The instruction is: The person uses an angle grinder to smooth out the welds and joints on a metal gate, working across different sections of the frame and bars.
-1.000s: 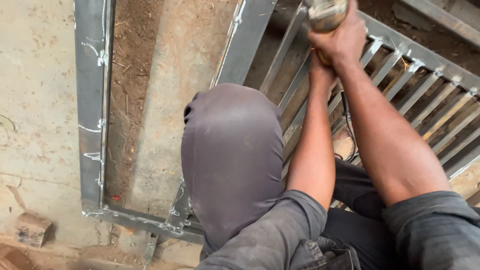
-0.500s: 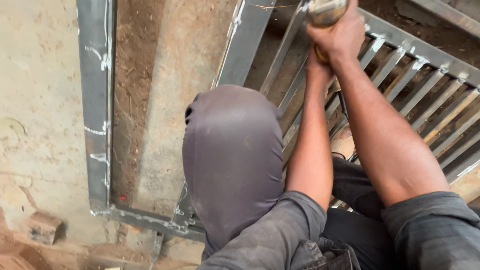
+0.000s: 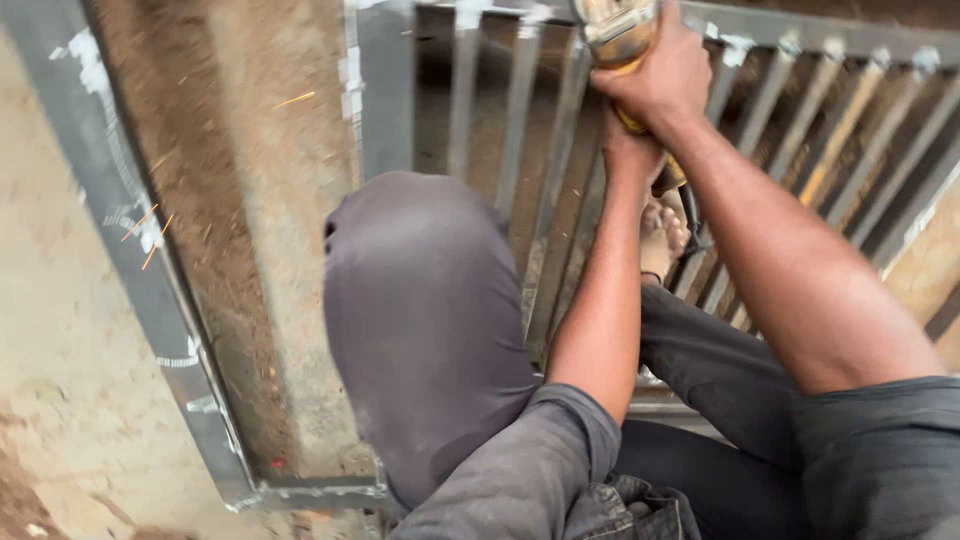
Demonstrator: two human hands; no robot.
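Landmark: grey metal gate frame [image 3: 150,290] lying flat on the ground, vertical bars [image 3: 560,180] in its right section.

Angle grinder [image 3: 615,35] sits at the frame's top edge, over the upper rail of the barred section, partly cut off by the picture edge. Body yellowish, dusty.

Right hand [image 3: 660,75] on top of the grinder body, fingers clenched around it. Left hand [image 3: 630,150] directly under the right, against the grinder's handle end; its fingers are mostly hidden behind the right hand and wrist, so can't tell how they close.

Orange sparks [image 3: 150,225] streak across the frame's left rail and the open panel beside it.

Person's bent knee [image 3: 420,320] in dark grey trousers sits over the frame's middle upright. A bare foot [image 3: 662,235] rests on the bars just below the hands, next to a black cable [image 3: 692,225].

Bare concrete floor [image 3: 60,400] to the left of the frame; reddish dirt shows through the open panel.
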